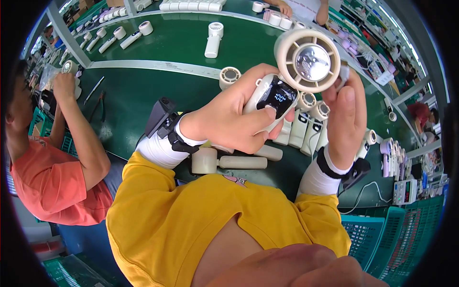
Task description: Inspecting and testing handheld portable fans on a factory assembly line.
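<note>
A cream handheld fan point(285, 61) is gripped by its handle in my left hand point(232, 114), tilted with the round head up and to the right. My left thumb presses on the handle's glossy black panel, where a display is lit. Beside the fan head my right hand point(348, 115) is raised with its fingers bent around a small whitish piece point(343, 76), partly hidden, whose kind I cannot make out. Below the held fan, several similar fans point(299, 129) lie side by side on the green table point(131, 95). Another fan point(241, 162) lies close to my chest.
At left a co-worker in a red shirt point(62, 179) works at the same bench. Pliers point(102, 106) and a pen-like tool point(94, 91) lie there. A lone fan point(214, 40) rests beyond the metal rail point(158, 64). Green crates point(363, 234) and a small meter point(404, 192) are at right.
</note>
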A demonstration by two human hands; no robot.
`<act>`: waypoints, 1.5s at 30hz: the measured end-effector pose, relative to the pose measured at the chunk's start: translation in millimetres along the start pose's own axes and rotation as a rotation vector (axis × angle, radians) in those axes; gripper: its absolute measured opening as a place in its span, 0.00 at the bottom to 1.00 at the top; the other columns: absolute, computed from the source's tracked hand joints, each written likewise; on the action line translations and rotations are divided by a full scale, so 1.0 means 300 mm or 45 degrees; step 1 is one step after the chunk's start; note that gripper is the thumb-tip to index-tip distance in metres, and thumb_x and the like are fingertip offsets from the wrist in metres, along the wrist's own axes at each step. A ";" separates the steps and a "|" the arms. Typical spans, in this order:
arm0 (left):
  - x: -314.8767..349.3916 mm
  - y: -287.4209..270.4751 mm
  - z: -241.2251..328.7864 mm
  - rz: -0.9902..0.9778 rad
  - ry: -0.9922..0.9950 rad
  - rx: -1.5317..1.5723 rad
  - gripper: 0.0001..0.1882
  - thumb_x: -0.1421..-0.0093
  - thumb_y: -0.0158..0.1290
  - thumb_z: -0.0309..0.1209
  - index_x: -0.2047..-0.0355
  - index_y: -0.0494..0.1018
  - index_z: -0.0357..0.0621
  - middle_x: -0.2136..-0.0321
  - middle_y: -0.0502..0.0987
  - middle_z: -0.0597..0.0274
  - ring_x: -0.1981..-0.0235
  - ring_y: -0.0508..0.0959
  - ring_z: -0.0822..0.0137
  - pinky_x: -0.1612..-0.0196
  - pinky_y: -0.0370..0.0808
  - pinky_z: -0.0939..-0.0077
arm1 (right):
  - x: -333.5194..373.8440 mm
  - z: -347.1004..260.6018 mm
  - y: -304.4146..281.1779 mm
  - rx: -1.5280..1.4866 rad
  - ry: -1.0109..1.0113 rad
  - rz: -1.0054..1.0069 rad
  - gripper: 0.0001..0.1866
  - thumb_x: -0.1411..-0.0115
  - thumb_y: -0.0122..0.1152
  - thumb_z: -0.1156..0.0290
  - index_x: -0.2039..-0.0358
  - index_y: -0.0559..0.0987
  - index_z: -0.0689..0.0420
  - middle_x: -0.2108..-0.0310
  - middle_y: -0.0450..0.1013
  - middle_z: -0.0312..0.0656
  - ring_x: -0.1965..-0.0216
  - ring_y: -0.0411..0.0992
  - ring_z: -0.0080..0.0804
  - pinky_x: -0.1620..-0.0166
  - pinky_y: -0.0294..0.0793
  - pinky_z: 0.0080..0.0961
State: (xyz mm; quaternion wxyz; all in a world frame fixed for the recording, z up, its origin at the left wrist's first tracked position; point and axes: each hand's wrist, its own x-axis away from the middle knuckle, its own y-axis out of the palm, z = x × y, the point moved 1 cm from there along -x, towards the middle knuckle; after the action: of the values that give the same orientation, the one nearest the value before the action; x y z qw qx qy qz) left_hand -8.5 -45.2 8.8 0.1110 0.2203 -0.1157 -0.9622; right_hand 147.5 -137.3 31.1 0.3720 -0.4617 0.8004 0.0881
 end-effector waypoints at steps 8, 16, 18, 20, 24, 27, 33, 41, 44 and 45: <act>0.004 0.007 -0.027 -0.089 -0.093 -0.020 0.25 0.51 0.36 0.17 0.50 0.48 0.39 0.71 0.69 0.62 0.76 0.67 0.75 0.74 0.67 0.80 | -0.018 0.028 0.032 -0.335 -0.041 -0.081 0.26 0.40 0.38 0.54 0.53 0.62 0.65 0.57 0.63 0.43 0.58 0.64 0.24 0.59 0.63 0.15; 0.002 0.003 -0.040 -0.080 -0.258 -0.056 0.32 0.51 0.38 0.24 0.45 0.40 0.40 0.70 0.68 0.58 0.76 0.70 0.72 0.72 0.67 0.79 | -0.015 0.020 0.040 -0.455 0.135 0.077 0.24 0.42 0.45 0.57 0.55 0.65 0.65 0.63 0.68 0.41 0.63 0.66 0.21 0.62 0.65 0.15; 0.001 -0.002 -0.044 -0.101 -0.269 -0.101 0.32 0.51 0.38 0.24 0.45 0.40 0.40 0.71 0.68 0.58 0.76 0.70 0.72 0.72 0.67 0.79 | -0.014 0.015 0.039 -0.417 0.123 0.111 0.23 0.43 0.47 0.59 0.56 0.66 0.65 0.64 0.68 0.40 0.64 0.66 0.21 0.63 0.65 0.14; -0.001 -0.007 -0.046 -0.127 -0.286 -0.192 0.33 0.50 0.39 0.25 0.45 0.39 0.41 0.71 0.68 0.59 0.75 0.70 0.72 0.72 0.67 0.79 | -0.011 0.012 0.036 -0.396 0.117 0.133 0.22 0.43 0.48 0.60 0.56 0.67 0.65 0.64 0.69 0.40 0.64 0.66 0.20 0.63 0.65 0.14; -0.003 0.010 -0.054 -0.100 -0.176 -0.177 0.28 0.50 0.41 0.20 0.50 0.44 0.39 0.73 0.68 0.61 0.73 0.67 0.77 0.72 0.68 0.81 | -0.010 0.014 0.032 -0.428 0.105 0.130 0.21 0.44 0.48 0.61 0.56 0.67 0.65 0.64 0.68 0.40 0.65 0.66 0.20 0.63 0.65 0.14; -0.004 0.013 -0.058 -0.097 -0.176 -0.180 0.28 0.50 0.41 0.20 0.50 0.44 0.39 0.73 0.68 0.61 0.73 0.67 0.77 0.72 0.67 0.82 | -0.011 0.020 0.031 -0.432 0.073 0.134 0.21 0.44 0.49 0.61 0.56 0.67 0.65 0.65 0.69 0.39 0.66 0.65 0.19 0.65 0.65 0.13; -0.003 0.021 -0.067 -0.077 -0.174 -0.196 0.27 0.51 0.41 0.19 0.51 0.45 0.39 0.73 0.67 0.62 0.73 0.67 0.78 0.72 0.67 0.82 | -0.011 0.020 0.026 -0.334 0.093 0.122 0.24 0.45 0.47 0.58 0.56 0.66 0.66 0.65 0.69 0.42 0.66 0.66 0.22 0.63 0.65 0.15; -0.003 0.028 -0.103 -0.044 -0.147 -0.216 0.20 0.47 0.43 0.23 0.56 0.49 0.38 0.75 0.67 0.62 0.77 0.67 0.79 0.76 0.67 0.83 | -0.013 0.011 0.021 -0.247 0.110 0.178 0.31 0.47 0.44 0.52 0.56 0.64 0.70 0.62 0.68 0.48 0.61 0.69 0.30 0.57 0.67 0.21; -0.014 0.032 -0.125 -0.051 -0.192 -0.168 0.16 0.46 0.44 0.26 0.60 0.52 0.36 0.76 0.67 0.63 0.78 0.67 0.79 0.77 0.66 0.83 | -0.015 0.009 0.011 -0.260 0.083 0.219 0.31 0.48 0.44 0.52 0.55 0.64 0.70 0.62 0.68 0.48 0.61 0.69 0.31 0.57 0.67 0.21; -0.015 0.028 -0.131 -0.052 -0.192 -0.169 0.16 0.46 0.44 0.26 0.60 0.52 0.36 0.76 0.67 0.63 0.78 0.67 0.79 0.77 0.66 0.83 | -0.016 0.012 0.004 -0.239 0.068 0.217 0.31 0.48 0.44 0.52 0.55 0.64 0.70 0.62 0.68 0.48 0.61 0.69 0.31 0.57 0.67 0.21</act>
State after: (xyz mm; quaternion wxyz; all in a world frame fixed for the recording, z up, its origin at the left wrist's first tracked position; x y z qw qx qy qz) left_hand 14.6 -58.9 -21.5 0.0968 0.1418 -0.0553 -0.9836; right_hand 149.8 -131.6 31.4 0.2969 -0.4269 0.8347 0.1815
